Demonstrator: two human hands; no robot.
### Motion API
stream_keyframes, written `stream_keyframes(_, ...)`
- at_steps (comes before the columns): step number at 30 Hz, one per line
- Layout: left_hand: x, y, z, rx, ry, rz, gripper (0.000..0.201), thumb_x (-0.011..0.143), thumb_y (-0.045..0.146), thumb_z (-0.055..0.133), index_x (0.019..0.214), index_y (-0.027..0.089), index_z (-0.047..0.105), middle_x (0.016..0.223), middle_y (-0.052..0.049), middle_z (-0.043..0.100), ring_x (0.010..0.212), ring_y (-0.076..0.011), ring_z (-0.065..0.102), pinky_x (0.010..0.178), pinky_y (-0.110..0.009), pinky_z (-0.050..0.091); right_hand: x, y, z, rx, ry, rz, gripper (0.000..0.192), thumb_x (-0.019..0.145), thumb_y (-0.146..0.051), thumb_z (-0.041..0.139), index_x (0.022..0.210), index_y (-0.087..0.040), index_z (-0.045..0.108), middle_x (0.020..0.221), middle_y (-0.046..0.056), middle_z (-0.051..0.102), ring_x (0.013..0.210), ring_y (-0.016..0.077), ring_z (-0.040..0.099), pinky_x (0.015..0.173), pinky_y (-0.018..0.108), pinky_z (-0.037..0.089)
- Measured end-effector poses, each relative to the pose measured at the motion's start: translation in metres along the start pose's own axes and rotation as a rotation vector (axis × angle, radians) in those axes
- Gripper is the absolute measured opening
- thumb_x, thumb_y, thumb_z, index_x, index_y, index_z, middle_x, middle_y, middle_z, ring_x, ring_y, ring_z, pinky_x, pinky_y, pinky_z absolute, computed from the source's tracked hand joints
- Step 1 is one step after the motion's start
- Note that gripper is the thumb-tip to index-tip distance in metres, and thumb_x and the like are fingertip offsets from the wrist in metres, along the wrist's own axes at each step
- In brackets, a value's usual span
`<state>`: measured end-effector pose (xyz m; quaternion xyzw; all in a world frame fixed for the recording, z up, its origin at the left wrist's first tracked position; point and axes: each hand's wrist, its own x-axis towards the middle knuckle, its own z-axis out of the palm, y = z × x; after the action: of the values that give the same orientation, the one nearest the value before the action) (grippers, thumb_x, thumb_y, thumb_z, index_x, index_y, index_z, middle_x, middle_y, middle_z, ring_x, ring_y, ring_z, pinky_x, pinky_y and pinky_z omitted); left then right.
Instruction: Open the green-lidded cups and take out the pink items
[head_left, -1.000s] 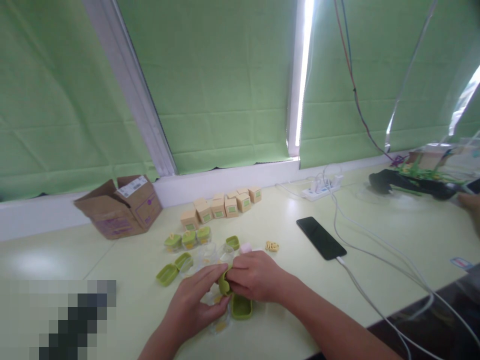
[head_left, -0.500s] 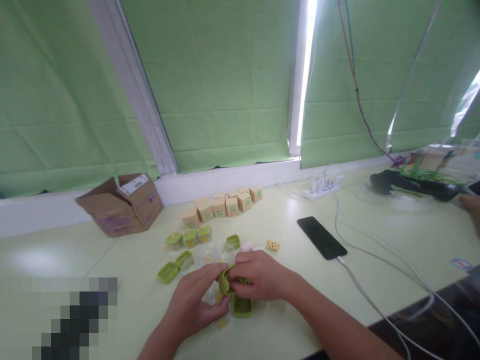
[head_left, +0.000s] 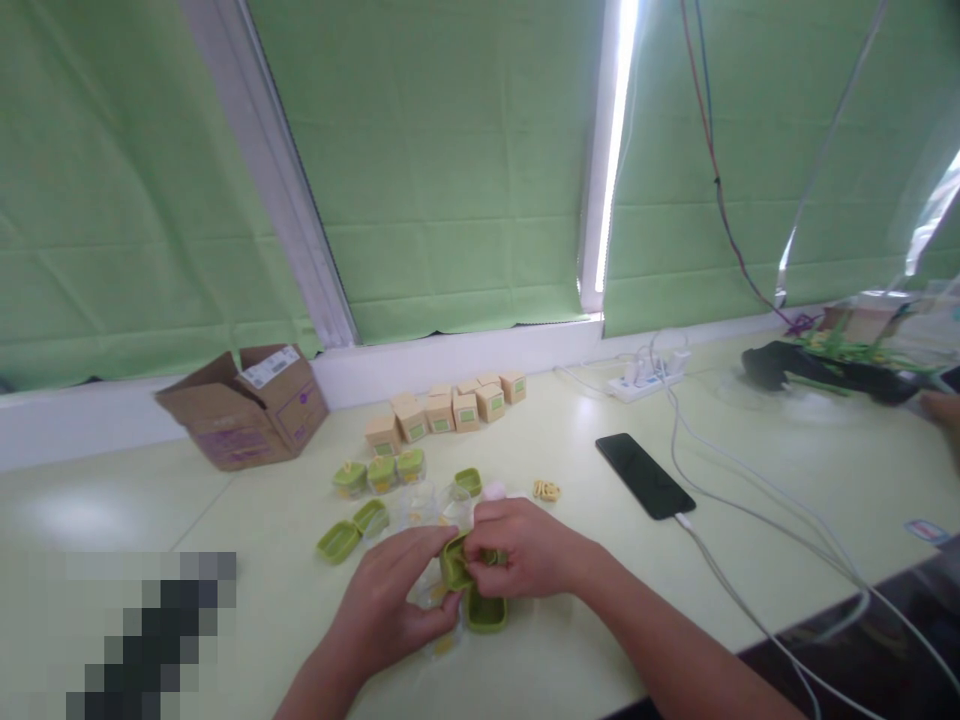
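The fingers of the left hand [head_left: 390, 600] and the right hand [head_left: 517, 548] are closed together on one green lid [head_left: 453, 562], held just above the bench [head_left: 750, 520]. The left fingers curl round its near edge; the right fingers pinch its far edge. What lies under the lid is hidden by the hands.

Positions below are given relative to the held lid.

- Directly below and touching the right hand: a second green lid [head_left: 487, 610], lying open side up on the bench.
- Just beyond: two clear cups [head_left: 431, 505], uncapped as far as can be seen.
- Left: two loose green lids [head_left: 351, 530] side by side.
- Beyond and left: three capped cups [head_left: 380, 472] in a row.
- Farther beyond: a cluster of small tan boxes [head_left: 442, 410].
- Far left, at the wall: an open cardboard carton [head_left: 244, 408].
- Right: a black phone [head_left: 645, 475] on a white cable [head_left: 750, 580]; small yellow pieces [head_left: 546, 490] lie between phone and cups.

Assessment: work appears partly complete. Three cups are capped and several boxes are closed; the loose lids and open cups remain to be assembled.
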<state>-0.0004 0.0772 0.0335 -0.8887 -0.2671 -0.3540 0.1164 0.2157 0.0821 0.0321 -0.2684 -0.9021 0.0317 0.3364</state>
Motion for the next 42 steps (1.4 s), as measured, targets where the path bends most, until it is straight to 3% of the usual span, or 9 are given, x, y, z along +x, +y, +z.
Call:
stream_keyframes(6,-0.002,-0.004,-0.001,-0.035,-0.05,-0.06,0.042,0.07,0.02,0.063,0.112,0.019,0.057,0.099,-0.008,0.071,0.089,-0.0218,0.068,0.079,-0.033,0.055,0.002,-0.007,-0.016,0.217,0.113,0.089,0.005,0.071,-0.017,0.057,0.066,-0.018,0.058,0.063,-0.003,0.049,0.061,0.0097,0.046,0.057,0.02,0.036)
stream_keyframes(10,-0.003,-0.003,-0.002,-0.08,-0.12,-0.115,0.044,0.07,0.021,0.063,0.114,0.02,0.056,0.102,-0.008,0.07,0.091,-0.0222,0.067,0.08,-0.033,0.055,0.002,0.0,-0.03,0.283,0.309,0.291,0.006,0.073,-0.016,0.056,0.068,-0.017,0.059,0.063,-0.004,0.047,0.058,0.0088,0.043,0.057,0.021,0.035)
stream_keyframes(15,0.0,0.002,-0.004,-0.142,-0.185,-0.098,0.044,0.07,0.021,0.062,0.114,0.021,0.057,0.103,-0.008,0.069,0.092,-0.0234,0.065,0.082,-0.037,0.053,-0.007,0.029,-0.039,0.186,0.46,0.559,0.008,0.075,-0.017,0.054,0.069,-0.017,0.06,0.063,-0.004,0.046,0.057,0.0096,0.042,0.056,0.022,0.034)
stream_keyframes(19,0.005,0.005,-0.005,-0.192,-0.221,-0.063,0.044,0.069,0.019,0.061,0.113,0.022,0.058,0.105,-0.008,0.068,0.097,-0.0242,0.063,0.088,-0.04,0.051,-0.017,0.049,-0.047,0.0,0.346,0.699,0.01,0.076,-0.019,0.053,0.07,-0.017,0.061,0.064,-0.002,0.051,0.062,0.0114,0.047,0.059,0.023,0.034)
stream_keyframes(24,0.005,0.005,-0.003,-0.169,-0.262,-0.038,0.044,0.072,0.02,0.063,0.116,0.022,0.057,0.109,-0.01,0.066,0.102,-0.0251,0.061,0.094,-0.044,0.048,-0.026,0.058,-0.051,-0.25,-0.063,0.874,0.018,0.082,-0.025,0.051,0.08,-0.018,0.067,0.087,0.005,0.065,0.082,0.0161,0.057,0.069,0.025,0.036)
stream_keyframes(27,0.004,0.004,-0.002,-0.163,-0.287,-0.043,0.045,0.073,0.019,0.064,0.118,0.022,0.057,0.11,-0.011,0.064,0.103,-0.0257,0.06,0.093,-0.044,0.048,-0.03,0.061,-0.046,-0.312,-0.221,0.92,0.018,0.082,-0.026,0.053,0.083,-0.018,0.069,0.091,0.008,0.067,0.088,0.0191,0.06,0.071,0.027,0.038)
stream_keyframes(33,0.006,0.006,-0.005,-0.216,-0.354,-0.06,0.048,0.072,0.02,0.066,0.119,0.023,0.056,0.113,-0.01,0.061,0.106,-0.0256,0.057,0.092,-0.042,0.048,-0.032,0.064,-0.039,-0.344,-0.298,0.959,0.017,0.081,-0.021,0.054,0.081,-0.016,0.071,0.088,0.012,0.069,0.084,0.0224,0.064,0.068,0.028,0.04)
stream_keyframes(42,0.008,0.012,-0.008,-0.221,-0.363,-0.048,0.047,0.069,0.019,0.065,0.116,0.025,0.057,0.114,-0.01,0.06,0.104,-0.0255,0.057,0.09,-0.041,0.049,-0.031,0.064,-0.04,-0.327,-0.294,0.933,0.019,0.083,-0.031,0.056,0.087,-0.021,0.072,0.092,0.009,0.07,0.088,0.021,0.063,0.069,0.027,0.04)
